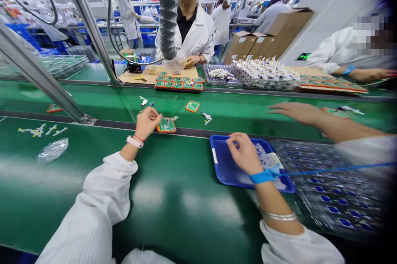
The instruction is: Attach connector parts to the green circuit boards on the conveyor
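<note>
My left hand (pixel 148 122) has its thumb and fingers pinched at the left edge of a green circuit board in an orange frame (pixel 166 125), by the near rail of the belt. A white connector piece with a wire (pixel 175 118) shows just behind that board. Over a shallow blue tray (pixel 221 171) is my right hand (pixel 245 154), thumb and forefinger closed together; anything between them is too small to make out. Small clear pieces (pixel 263 155) lie in the tray's right part. Further along the belt are another framed board (pixel 192 106) and a wired white piece (pixel 206 118).
A co-worker's hand (pixel 294 111) reaches over the belt (pixel 242 111) at right. Clear trays of dark blue parts (pixel 335 198) stand beside the blue tray. White pieces (pixel 39 130) and a clear plastic bag (pixel 53 150) lie at left. A metal post (pixel 89 28) rises from the rail.
</note>
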Demonstrator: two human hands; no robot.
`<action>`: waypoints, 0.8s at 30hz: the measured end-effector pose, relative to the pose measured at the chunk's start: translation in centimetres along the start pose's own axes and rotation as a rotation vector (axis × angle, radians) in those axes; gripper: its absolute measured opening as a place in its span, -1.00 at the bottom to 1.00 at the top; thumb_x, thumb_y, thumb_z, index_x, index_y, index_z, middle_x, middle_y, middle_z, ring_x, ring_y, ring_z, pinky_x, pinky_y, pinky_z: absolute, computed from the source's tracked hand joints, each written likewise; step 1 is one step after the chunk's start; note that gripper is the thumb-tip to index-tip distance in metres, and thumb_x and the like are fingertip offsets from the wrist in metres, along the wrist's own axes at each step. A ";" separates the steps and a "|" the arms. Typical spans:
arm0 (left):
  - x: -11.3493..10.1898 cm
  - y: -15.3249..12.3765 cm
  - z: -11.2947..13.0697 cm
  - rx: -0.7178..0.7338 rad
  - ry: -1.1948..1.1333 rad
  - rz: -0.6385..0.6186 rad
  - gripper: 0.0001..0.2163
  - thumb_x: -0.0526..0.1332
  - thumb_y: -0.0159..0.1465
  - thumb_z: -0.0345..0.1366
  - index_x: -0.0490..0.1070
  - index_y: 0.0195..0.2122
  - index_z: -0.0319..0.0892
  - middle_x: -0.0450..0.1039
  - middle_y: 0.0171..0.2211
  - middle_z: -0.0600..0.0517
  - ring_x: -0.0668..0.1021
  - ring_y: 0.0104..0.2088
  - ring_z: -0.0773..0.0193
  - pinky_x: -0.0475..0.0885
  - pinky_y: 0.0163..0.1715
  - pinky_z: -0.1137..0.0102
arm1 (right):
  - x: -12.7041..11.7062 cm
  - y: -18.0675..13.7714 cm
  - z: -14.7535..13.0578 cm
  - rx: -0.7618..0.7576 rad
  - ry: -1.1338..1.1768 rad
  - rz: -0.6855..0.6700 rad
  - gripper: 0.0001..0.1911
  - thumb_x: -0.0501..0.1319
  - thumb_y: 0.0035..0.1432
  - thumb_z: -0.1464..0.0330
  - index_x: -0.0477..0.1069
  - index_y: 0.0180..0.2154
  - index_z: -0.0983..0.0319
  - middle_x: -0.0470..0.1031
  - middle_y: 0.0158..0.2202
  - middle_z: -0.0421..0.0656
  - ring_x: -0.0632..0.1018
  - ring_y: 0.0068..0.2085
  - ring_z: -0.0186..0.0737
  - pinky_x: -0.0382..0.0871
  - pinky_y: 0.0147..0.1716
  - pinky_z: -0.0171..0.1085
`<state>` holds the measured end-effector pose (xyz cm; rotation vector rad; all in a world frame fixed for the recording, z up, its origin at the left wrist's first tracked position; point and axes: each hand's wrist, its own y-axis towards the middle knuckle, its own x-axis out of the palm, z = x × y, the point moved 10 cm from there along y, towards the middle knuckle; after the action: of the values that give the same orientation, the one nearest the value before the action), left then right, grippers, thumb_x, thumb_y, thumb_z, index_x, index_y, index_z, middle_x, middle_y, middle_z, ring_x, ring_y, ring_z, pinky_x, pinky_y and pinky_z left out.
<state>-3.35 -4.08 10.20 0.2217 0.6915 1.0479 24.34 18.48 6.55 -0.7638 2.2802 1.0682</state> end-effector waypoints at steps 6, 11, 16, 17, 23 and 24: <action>7.3 -8.9 1.0 -0.051 -0.128 -0.433 -0.86 0.18 0.16 -0.23 0.30 -0.36 -0.20 0.43 -0.49 0.07 0.49 -0.51 0.39 0.39 -0.50 0.52 | 6.2 -3.5 -9.4 -0.043 0.352 -0.232 -0.84 0.06 0.18 0.35 0.30 -0.44 0.21 0.35 -0.23 -0.08 0.42 -0.16 -0.20 0.33 -0.18 -0.21; 7.4 -12.6 2.9 0.087 0.026 -0.627 -0.88 0.12 0.23 -0.30 0.40 -0.34 -0.21 0.48 -0.39 0.03 0.50 -0.38 0.33 0.40 -0.31 0.43 | 9.8 -6.4 -10.3 0.016 0.410 -0.334 -0.86 0.06 0.17 0.39 0.28 -0.44 0.21 0.33 -0.22 -0.08 0.40 -0.13 -0.17 0.30 -0.10 -0.14; 7.8 -13.4 4.5 0.281 0.069 -0.645 -0.87 0.14 0.25 -0.29 0.46 -0.33 -0.18 0.49 -0.23 -0.03 0.46 -0.17 0.22 0.33 -0.09 0.31 | 10.5 -6.2 -9.6 0.009 0.342 -0.320 -0.86 0.06 0.18 0.38 0.30 -0.42 0.20 0.34 -0.21 -0.07 0.39 -0.09 -0.14 0.28 -0.06 -0.10; 7.9 -13.4 4.7 0.277 0.060 -0.633 -0.87 0.15 0.25 -0.28 0.47 -0.32 -0.18 0.49 -0.21 -0.03 0.46 -0.15 0.22 0.32 -0.07 0.30 | 10.5 -6.1 -9.8 -0.009 0.339 -0.324 -0.85 0.05 0.19 0.36 0.30 -0.43 0.20 0.35 -0.22 -0.07 0.39 -0.10 -0.14 0.28 -0.07 -0.10; 10.2 -14.4 5.1 0.223 0.067 -0.718 -0.88 0.22 0.22 -0.29 0.51 -0.31 -0.21 0.53 -0.19 -0.03 0.50 -0.09 0.27 0.30 0.00 0.39 | 10.2 -7.4 -9.4 -0.165 0.243 -0.366 -0.84 0.02 0.19 0.26 0.32 -0.36 0.13 0.37 -0.21 -0.02 0.41 -0.12 -0.04 0.29 -0.08 -0.01; 10.8 -14.2 4.7 0.237 0.060 -0.746 -0.88 0.23 0.22 -0.29 0.52 -0.32 -0.21 0.53 -0.18 -0.03 0.49 -0.08 0.30 0.31 0.01 0.44 | 10.7 -7.3 -8.7 -0.205 0.210 -0.361 -0.84 0.02 0.18 0.24 0.31 -0.35 0.12 0.36 -0.20 -0.01 0.40 -0.11 -0.01 0.28 -0.08 0.03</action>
<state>13.14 -1.26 2.44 0.1177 0.8609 0.2598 19.84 4.70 0.80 -1.3698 2.1022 1.0987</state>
